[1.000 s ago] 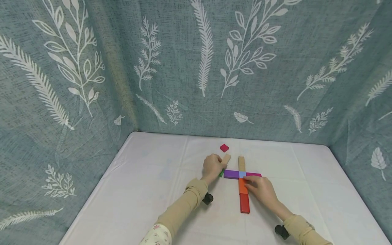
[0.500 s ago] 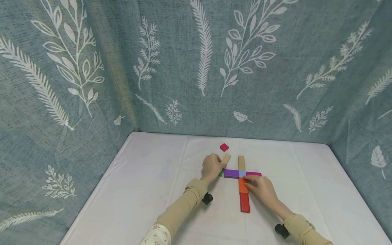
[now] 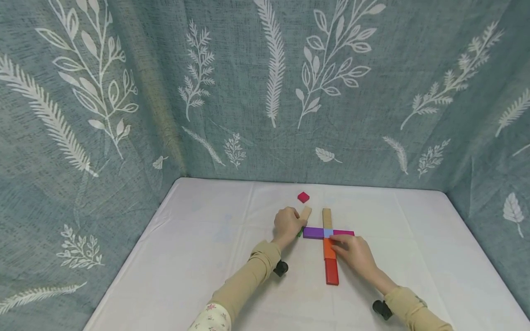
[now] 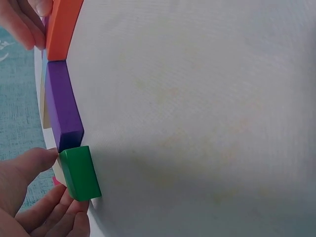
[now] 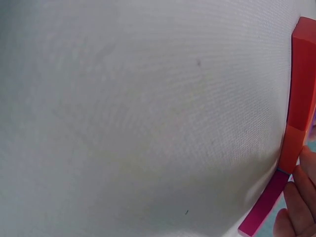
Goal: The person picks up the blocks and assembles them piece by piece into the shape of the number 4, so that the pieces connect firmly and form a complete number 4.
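Note:
My left hand [image 3: 286, 225] pinches a green block [image 4: 83, 173] and a beige block [image 3: 305, 213] lined up end to end on a slant, thumb on one side and fingers on the other. The green block's end is at the corner of a purple block [image 3: 313, 233]. My right hand [image 3: 357, 253] touches the cross of blocks with fairly straight fingertips, by the light blue block [image 3: 328, 233] and the orange block [image 3: 329, 248]. A magenta block [image 5: 264, 203] extends to the right, partly behind the hand in the head view. A red block [image 3: 331, 272] continues below the orange one.
A beige strip [image 3: 327, 218] forms the cross's upper arm. One red diamond-shaped block [image 3: 303, 197] lies apart toward the back of the white-covered table [image 3: 198, 257]. Behind and beside the table hangs a blue-green leaf-patterned curtain [image 3: 248, 82].
Both hands and the blocks keep nearly the same places. The head view has tilted slightly, shifting the scene a little.

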The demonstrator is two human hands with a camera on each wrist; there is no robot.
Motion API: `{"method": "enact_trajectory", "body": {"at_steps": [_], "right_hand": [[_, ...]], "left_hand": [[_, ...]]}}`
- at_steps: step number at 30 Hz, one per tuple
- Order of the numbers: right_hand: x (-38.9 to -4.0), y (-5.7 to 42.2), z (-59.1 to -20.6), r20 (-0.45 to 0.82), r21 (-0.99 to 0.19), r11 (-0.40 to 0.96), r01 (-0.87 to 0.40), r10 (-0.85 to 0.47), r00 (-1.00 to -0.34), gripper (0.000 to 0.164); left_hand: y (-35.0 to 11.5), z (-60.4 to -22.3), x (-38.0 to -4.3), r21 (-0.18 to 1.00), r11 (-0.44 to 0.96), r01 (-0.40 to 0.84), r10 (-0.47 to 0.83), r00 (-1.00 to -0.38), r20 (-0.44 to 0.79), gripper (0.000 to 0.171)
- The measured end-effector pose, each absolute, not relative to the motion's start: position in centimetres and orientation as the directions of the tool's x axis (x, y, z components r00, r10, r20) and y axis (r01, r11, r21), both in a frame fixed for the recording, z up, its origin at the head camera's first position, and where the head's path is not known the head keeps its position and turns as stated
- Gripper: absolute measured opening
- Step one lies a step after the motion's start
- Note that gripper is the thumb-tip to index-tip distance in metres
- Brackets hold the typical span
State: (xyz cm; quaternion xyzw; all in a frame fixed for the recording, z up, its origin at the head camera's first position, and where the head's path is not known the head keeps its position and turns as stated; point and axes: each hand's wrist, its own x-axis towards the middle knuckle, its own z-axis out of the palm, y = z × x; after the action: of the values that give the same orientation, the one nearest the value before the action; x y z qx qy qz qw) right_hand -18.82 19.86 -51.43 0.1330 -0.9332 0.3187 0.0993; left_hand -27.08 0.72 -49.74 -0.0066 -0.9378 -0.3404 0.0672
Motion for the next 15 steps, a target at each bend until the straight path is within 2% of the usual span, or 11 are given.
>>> {"method": "enact_trajectory", "body": {"at_steps": [15], "right_hand": [[-18.46,19.67,-51.15,0.265,-0.569,0.763,-0.307,-0.184,-0.947,0.031]], "left_hand": [[0.41,-49.6,-26.89,0.639,0.768,0.048,-0.026,-0.994,0.106,0.023]]}}
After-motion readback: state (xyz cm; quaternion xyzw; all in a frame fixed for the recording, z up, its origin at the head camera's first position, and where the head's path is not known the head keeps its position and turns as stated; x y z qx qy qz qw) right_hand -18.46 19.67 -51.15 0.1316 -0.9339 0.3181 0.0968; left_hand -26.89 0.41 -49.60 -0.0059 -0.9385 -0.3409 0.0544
